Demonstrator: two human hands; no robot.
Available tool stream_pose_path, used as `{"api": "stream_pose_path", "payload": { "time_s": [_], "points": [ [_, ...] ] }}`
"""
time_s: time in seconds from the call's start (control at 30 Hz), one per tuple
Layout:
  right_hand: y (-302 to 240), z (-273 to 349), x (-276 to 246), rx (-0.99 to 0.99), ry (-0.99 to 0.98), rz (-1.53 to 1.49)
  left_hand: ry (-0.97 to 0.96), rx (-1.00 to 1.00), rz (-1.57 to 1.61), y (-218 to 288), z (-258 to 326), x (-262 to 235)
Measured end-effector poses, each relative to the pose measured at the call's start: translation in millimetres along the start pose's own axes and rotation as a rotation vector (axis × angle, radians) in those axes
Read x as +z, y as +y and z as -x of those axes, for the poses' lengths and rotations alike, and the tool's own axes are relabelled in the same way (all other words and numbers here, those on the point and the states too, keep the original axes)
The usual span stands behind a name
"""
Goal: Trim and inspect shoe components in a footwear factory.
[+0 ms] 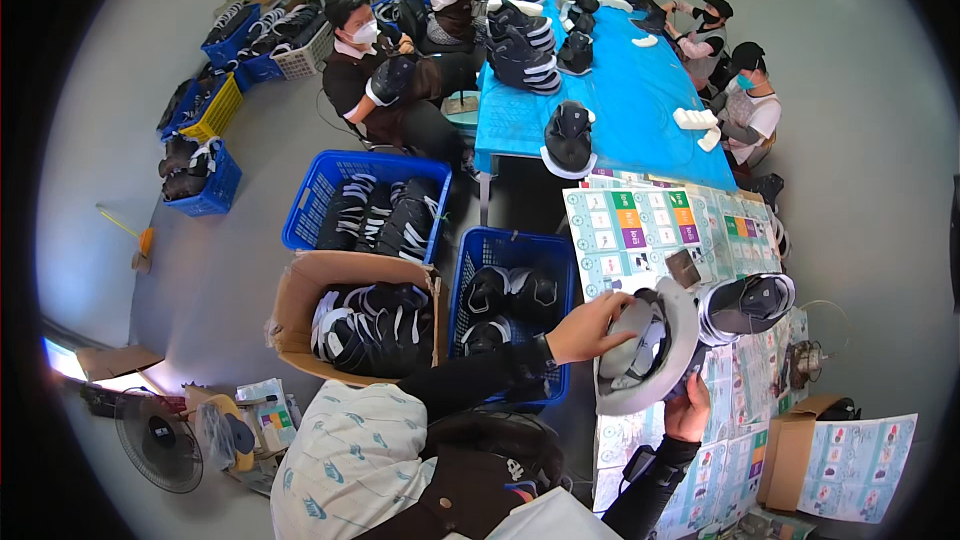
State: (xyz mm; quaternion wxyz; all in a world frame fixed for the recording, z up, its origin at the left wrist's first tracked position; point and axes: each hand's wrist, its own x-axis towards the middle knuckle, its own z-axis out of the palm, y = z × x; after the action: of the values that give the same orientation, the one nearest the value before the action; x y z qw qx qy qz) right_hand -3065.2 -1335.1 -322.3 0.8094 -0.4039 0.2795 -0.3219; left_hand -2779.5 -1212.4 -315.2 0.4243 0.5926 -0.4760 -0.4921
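"So what's being held there?"

"Looks like a grey-and-black shoe piece [676,360], held over the paper-covered table [620,232]. It's gripped at its five o'clock by the right hand [688,410]. The left hand [588,330] is laid on it around ten o'clock, fingers bent; whether it's pinched can't be told, tbh."

"Anything parked nearby?"

"Yep, a black-and-white shoe [748,305] is set just beside it at two o'clock. Toward nine, dark shoes [530,295] are kept in a blue bin [520,237], and a cardboard box [287,330] is stuffed too. Way up at twelve, a blue-covered table [630,90] is flanked by people [350,90]."
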Motion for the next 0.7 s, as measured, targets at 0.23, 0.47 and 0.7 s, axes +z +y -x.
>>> {"api": "stream_pose_path", "payload": {
  "time_s": [0.23, 0.47, 0.7],
  "points": [
    [-6.7, 45.8, 28.8, -0.023, 0.106, 0.162, 0.2, 0.651, -0.293, -13.9, 0.2, -4.8],
    [26.5, 93.5, 7.3, -0.283, -0.081, 0.423, 0.635, 0.179, 0.037, -50.7, 7.7, 67.9],
    [59.7, 57.2, -46.5, -0.202, 0.698, 1.452, -0.4, 0.013, 0.468, -123.4, 15.1, 157.6]
  ]
}}
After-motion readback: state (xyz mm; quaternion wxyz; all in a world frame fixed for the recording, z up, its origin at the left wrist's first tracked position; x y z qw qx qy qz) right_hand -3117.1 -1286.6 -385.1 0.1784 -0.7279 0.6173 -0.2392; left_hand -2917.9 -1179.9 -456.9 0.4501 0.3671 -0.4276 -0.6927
